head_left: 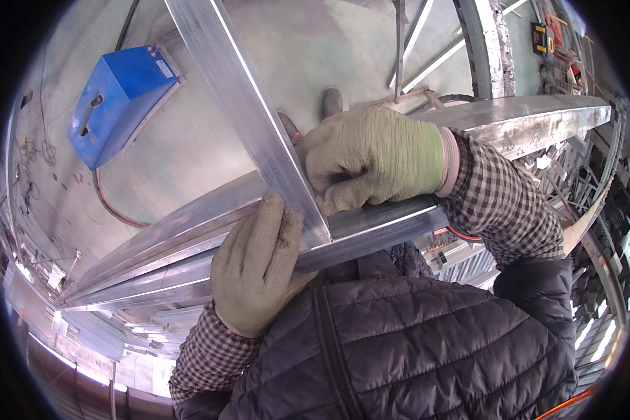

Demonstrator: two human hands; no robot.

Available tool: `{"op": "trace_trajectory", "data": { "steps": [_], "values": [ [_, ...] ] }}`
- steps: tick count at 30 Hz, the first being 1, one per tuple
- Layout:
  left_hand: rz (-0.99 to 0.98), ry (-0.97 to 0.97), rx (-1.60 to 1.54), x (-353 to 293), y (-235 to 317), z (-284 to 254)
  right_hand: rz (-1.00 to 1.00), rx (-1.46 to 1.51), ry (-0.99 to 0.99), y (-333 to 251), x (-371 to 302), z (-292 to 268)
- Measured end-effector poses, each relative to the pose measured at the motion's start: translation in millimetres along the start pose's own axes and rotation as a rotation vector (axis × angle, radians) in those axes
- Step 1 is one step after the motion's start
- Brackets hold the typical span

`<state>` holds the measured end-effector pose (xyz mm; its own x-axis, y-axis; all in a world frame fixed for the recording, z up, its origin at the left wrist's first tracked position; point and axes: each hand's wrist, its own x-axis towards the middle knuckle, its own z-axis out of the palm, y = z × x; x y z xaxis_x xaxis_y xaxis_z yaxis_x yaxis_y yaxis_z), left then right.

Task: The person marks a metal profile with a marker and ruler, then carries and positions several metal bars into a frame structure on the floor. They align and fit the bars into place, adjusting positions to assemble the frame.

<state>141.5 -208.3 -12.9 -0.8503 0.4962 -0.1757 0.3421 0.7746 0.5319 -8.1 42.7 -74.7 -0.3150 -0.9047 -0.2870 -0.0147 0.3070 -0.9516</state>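
My left hand (pixel 255 269), in a grey-green work glove, lies with its fingers stretched out over a long metal profile (pixel 182 269) that runs across in front of me. Its fingertips reach the side of a second metal bar (pixel 238 98), which meets the first at an angle and extends away from me. On the right of that joint, my right hand (pixel 374 161) is closed in a similar glove. Its curled fingers press close to the second bar, and whatever they hold is hidden. Both cuffs of my sleeves are checked.
A blue metal box (pixel 119 101) with a handle slot stands on the floor at the left, a cable (pixel 108 199) trailing from it. A wide metal beam (pixel 532 122) stretches to the right. Frames and stacked metal pieces (pixel 595 224) crowd the right side.
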Motion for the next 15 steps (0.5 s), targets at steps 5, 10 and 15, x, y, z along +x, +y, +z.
{"op": "trace_trajectory", "data": {
  "steps": [5, 10, 15],
  "values": [
    [-0.021, 0.051, 0.018, -2, 5, -1, 0.073, 0.053, 0.582, -2, -41, -2],
    [0.059, 0.027, 0.188, -2, 7, 2, 0.279, 0.116, 1.356, -5, -179, 9],
    [0.134, 0.05, 0.202, 0, 4, 3, 0.498, 0.184, 1.713, 1, -313, 96]
  ]
}}
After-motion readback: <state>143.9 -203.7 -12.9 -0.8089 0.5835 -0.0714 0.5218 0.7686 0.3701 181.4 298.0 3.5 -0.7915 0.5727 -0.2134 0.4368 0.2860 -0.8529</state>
